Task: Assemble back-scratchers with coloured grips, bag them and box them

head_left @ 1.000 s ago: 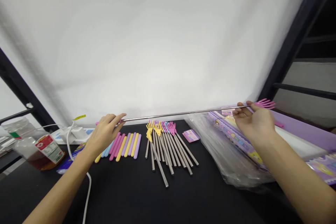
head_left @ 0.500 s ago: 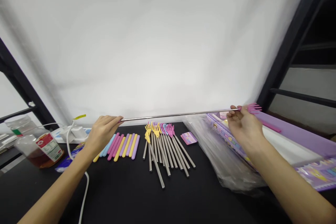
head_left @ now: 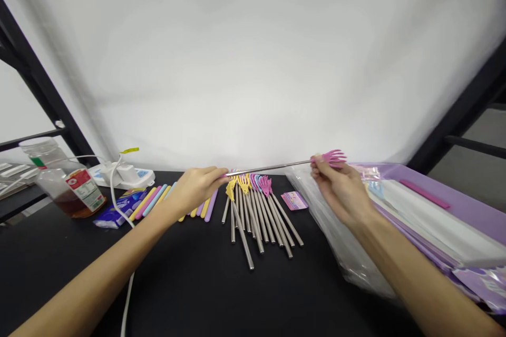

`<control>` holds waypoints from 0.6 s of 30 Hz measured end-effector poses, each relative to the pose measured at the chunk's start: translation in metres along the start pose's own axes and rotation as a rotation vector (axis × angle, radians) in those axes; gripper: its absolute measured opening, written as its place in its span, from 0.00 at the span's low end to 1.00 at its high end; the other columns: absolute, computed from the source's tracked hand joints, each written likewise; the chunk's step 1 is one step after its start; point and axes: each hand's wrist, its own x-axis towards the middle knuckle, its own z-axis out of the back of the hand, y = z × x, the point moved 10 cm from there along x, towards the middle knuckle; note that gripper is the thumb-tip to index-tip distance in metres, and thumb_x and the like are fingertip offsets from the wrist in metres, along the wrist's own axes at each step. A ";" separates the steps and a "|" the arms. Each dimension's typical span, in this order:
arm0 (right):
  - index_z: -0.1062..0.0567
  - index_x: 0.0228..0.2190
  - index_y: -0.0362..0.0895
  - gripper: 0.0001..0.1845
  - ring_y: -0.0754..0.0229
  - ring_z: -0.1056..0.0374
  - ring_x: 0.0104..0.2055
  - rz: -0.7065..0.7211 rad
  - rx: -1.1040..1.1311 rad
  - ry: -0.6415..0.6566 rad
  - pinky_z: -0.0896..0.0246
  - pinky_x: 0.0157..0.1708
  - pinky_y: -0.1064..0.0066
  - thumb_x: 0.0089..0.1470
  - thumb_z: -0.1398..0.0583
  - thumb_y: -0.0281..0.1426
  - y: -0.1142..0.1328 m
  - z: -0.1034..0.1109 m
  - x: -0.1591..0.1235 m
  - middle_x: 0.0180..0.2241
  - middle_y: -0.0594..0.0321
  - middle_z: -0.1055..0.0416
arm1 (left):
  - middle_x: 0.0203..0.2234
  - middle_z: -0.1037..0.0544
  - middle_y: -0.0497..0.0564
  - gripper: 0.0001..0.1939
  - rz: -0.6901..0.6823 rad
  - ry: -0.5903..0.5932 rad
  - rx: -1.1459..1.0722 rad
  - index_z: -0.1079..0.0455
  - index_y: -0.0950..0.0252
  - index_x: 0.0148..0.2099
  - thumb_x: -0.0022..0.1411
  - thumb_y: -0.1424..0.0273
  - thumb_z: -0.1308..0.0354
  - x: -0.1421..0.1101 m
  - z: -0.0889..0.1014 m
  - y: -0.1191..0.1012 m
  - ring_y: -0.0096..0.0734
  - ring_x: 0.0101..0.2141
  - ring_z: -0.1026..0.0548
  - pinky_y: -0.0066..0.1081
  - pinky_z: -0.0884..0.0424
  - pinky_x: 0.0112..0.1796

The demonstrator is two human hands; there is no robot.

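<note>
The left hand [head_left: 195, 189], at 11 o'clock, is clenched around one end of a steel back scratcher rod [head_left: 269, 167]. The right hand [head_left: 342, 192], at 1 o'clock, grasps the same rod with its fingers just behind the pink plastic hand-shaped head [head_left: 333, 157]. Neither hand has released it. The rod lies nearly level across the 12 o'clock line, above a black table [head_left: 59, 268]. Directly below it, at 12 o'clock, a fanned pile of steel rods [head_left: 253, 221] with yellow, pink and blue heads rests on the table, with a pink card [head_left: 294, 200] just beside it. At 11 o'clock, pastel plastic strips [head_left: 148, 205] lie partly beneath the left hand, near a blue packet [head_left: 120, 209]. A clear plastic bag [head_left: 348, 268] lies under the right hand, with purple packaging [head_left: 435, 221] beyond it at 2 o'clock. At 10 o'clock, farther out, stand a labelled jar of amber liquid [head_left: 71, 192] and a white power strip [head_left: 122, 175] with a white cable [head_left: 114, 189].
</note>
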 end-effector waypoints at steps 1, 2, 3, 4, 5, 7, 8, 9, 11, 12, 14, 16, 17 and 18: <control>0.22 0.23 0.41 0.17 0.67 0.35 0.31 0.006 -0.056 0.072 0.38 0.32 0.76 0.33 0.24 0.36 -0.005 -0.013 -0.004 0.26 0.64 0.28 | 0.34 0.20 0.52 0.17 0.022 0.034 -0.111 0.28 0.65 0.46 0.71 0.61 0.54 0.006 -0.003 -0.008 0.29 0.31 0.24 0.27 0.35 0.32; 0.22 0.24 0.41 0.15 0.66 0.35 0.30 0.016 -0.128 0.160 0.38 0.32 0.74 0.37 0.25 0.37 -0.010 -0.028 -0.008 0.26 0.64 0.29 | 0.31 0.21 0.50 0.18 0.053 0.089 -0.229 0.27 0.65 0.43 0.71 0.61 0.54 0.013 -0.008 -0.016 0.27 0.29 0.26 0.26 0.35 0.32; 0.22 0.26 0.41 0.14 0.65 0.35 0.30 0.021 -0.203 0.236 0.38 0.33 0.72 0.40 0.26 0.37 -0.016 -0.040 -0.013 0.26 0.64 0.28 | 0.26 0.24 0.48 0.20 0.086 0.171 -0.352 0.27 0.65 0.38 0.72 0.60 0.55 0.020 -0.015 -0.025 0.25 0.25 0.29 0.25 0.37 0.29; 0.22 0.26 0.42 0.14 0.65 0.35 0.30 0.058 -0.216 0.240 0.39 0.32 0.71 0.42 0.27 0.37 -0.016 -0.045 -0.016 0.26 0.64 0.28 | 0.22 0.27 0.47 0.22 0.140 0.211 -0.469 0.28 0.66 0.34 0.72 0.59 0.57 0.026 -0.018 -0.032 0.23 0.22 0.33 0.25 0.38 0.27; 0.22 0.27 0.42 0.13 0.65 0.35 0.30 0.075 -0.236 0.250 0.39 0.33 0.71 0.43 0.28 0.37 -0.018 -0.049 -0.019 0.27 0.64 0.28 | 0.21 0.28 0.46 0.24 0.188 0.254 -0.584 0.29 0.66 0.33 0.72 0.57 0.58 0.031 -0.021 -0.038 0.22 0.21 0.34 0.25 0.39 0.26; 0.22 0.26 0.42 0.13 0.65 0.35 0.31 0.081 -0.226 0.250 0.40 0.33 0.71 0.45 0.28 0.37 -0.019 -0.052 -0.023 0.28 0.63 0.28 | 0.21 0.27 0.46 0.23 0.245 0.369 -0.766 0.27 0.66 0.36 0.71 0.56 0.57 0.036 -0.030 -0.051 0.22 0.22 0.34 0.24 0.39 0.25; 0.22 0.25 0.41 0.12 0.65 0.35 0.31 0.063 -0.211 0.257 0.40 0.33 0.72 0.45 0.28 0.36 -0.019 -0.052 -0.024 0.29 0.63 0.28 | 0.21 0.27 0.46 0.23 0.264 0.410 -0.827 0.27 0.66 0.41 0.70 0.55 0.56 0.037 -0.033 -0.055 0.22 0.22 0.33 0.24 0.38 0.25; 0.23 0.25 0.41 0.12 0.66 0.35 0.31 0.038 -0.188 0.262 0.40 0.32 0.73 0.45 0.29 0.36 -0.020 -0.052 -0.025 0.28 0.63 0.28 | 0.21 0.28 0.46 0.22 0.277 0.439 -0.865 0.28 0.65 0.46 0.70 0.54 0.55 0.037 -0.036 -0.056 0.23 0.22 0.33 0.24 0.37 0.25; 0.23 0.24 0.40 0.11 0.66 0.36 0.30 -0.026 -0.133 0.256 0.39 0.31 0.74 0.46 0.29 0.33 -0.020 -0.049 -0.024 0.27 0.63 0.28 | 0.20 0.29 0.44 0.24 0.285 0.470 -0.892 0.31 0.63 0.54 0.69 0.53 0.55 0.035 -0.041 -0.052 0.24 0.22 0.32 0.24 0.37 0.24; 0.23 0.24 0.40 0.09 0.67 0.36 0.30 -0.060 -0.102 0.226 0.39 0.30 0.75 0.47 0.30 0.31 -0.018 -0.044 -0.021 0.27 0.62 0.29 | 0.21 0.28 0.44 0.24 0.278 0.479 -0.884 0.32 0.63 0.55 0.69 0.54 0.56 0.032 -0.042 -0.046 0.24 0.21 0.32 0.24 0.37 0.24; 0.24 0.24 0.38 0.07 0.69 0.36 0.28 -0.103 -0.009 0.086 0.39 0.27 0.78 0.51 0.33 0.24 -0.009 -0.024 -0.009 0.27 0.62 0.29 | 0.25 0.25 0.46 0.21 0.245 0.485 -0.801 0.30 0.62 0.52 0.70 0.56 0.56 0.027 -0.043 -0.026 0.23 0.22 0.30 0.25 0.35 0.25; 0.26 0.25 0.39 0.10 0.72 0.39 0.25 -0.081 0.137 -0.163 0.41 0.24 0.82 0.58 0.40 0.20 0.006 0.010 0.003 0.26 0.65 0.32 | 0.31 0.22 0.49 0.14 0.207 0.371 -0.551 0.28 0.64 0.44 0.67 0.62 0.50 0.025 -0.031 0.008 0.26 0.29 0.25 0.26 0.32 0.31; 0.28 0.25 0.39 0.13 0.73 0.42 0.23 -0.063 0.212 -0.290 0.43 0.22 0.84 0.61 0.43 0.21 0.011 0.028 0.006 0.25 0.67 0.35 | 0.33 0.21 0.50 0.11 0.209 0.312 -0.416 0.28 0.64 0.42 0.65 0.65 0.47 0.024 -0.023 0.026 0.29 0.32 0.24 0.27 0.32 0.34; 0.29 0.24 0.40 0.14 0.74 0.43 0.22 -0.052 0.255 -0.397 0.44 0.20 0.85 0.63 0.44 0.22 0.014 0.043 0.008 0.24 0.69 0.36 | 0.35 0.21 0.51 0.08 0.211 0.272 -0.308 0.29 0.64 0.42 0.64 0.67 0.46 0.023 -0.017 0.039 0.31 0.35 0.23 0.28 0.32 0.35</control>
